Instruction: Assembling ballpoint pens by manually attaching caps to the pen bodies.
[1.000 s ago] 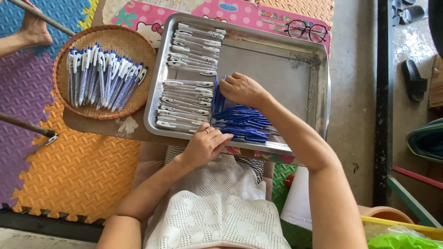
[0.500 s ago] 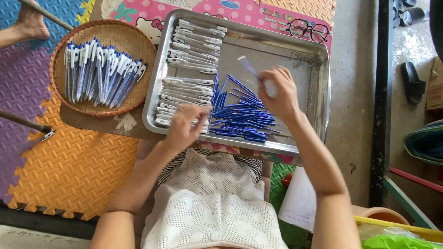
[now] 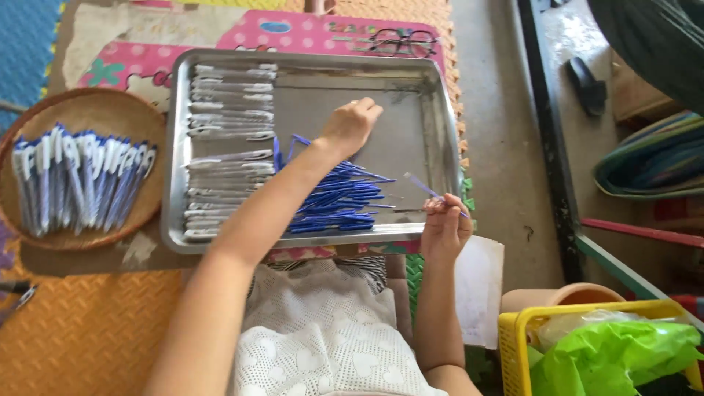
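A foam-tile floor [image 3: 88,345] in orange, blue and pink carries everything here, with bare concrete off to the right. On it sits a large steel tray [image 3: 433,110], its long side running left to right. Along the tray's left part lie two stacks of clear pen barrels [image 3: 231,103], each barrel lying left to right. Near the tray's near edge, about its middle, is a loose heap of blue refills [image 3: 337,209], their long axes also mostly left to right, tips fanning toward the right. Left of the tray stands a round woven basket [image 3: 81,110] filled with assembled blue-and-white pens [image 3: 81,183], standing near-to-far. A pair of spectacles [image 3: 400,42] lies just beyond the tray's far rim. At near right is a yellow crate [image 3: 513,345] with green plastic in it.

The person's left hand [image 3: 350,125] crosses over the tray and rests on its bare floor, far of the blue heap, fingers curled loosely; its grip seems slack and I see nothing in it. The right hand [image 3: 446,227] sits at the tray's near right corner, its grip pinched on a single thin refill [image 3: 425,189], which slants up and to the left, away from the hand, toward the far side.

The heap lies just left of the right hand and near of the left hand; the barrel stacks lie left of both, nearer the left hand.
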